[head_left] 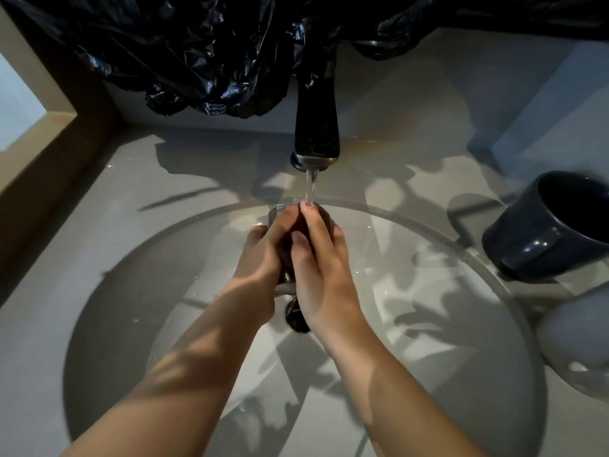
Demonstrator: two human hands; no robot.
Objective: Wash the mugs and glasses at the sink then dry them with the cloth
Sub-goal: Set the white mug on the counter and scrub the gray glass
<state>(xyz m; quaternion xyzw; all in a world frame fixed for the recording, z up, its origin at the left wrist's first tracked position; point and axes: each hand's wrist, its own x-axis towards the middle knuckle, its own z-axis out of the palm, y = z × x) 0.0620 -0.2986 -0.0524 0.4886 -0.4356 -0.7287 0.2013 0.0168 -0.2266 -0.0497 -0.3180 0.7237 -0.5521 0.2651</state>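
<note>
— Where is the glass (297,228)?
— Above the sink (412,219), under the running tap (317,127).
— And the hands?
— The left hand (263,255) and right hand (321,268) both wrap around it. A dark mug (540,232) is on the tabletop (115,209), to the right.

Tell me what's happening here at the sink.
A person is washing a dark glass under the running tap. The left hand grips the glass and the right hand wraps over it, one fingertip in the water stream, above the round sink. A dark mug lies on its side on the counter to the right, untouched. Drying has not begun.
</note>
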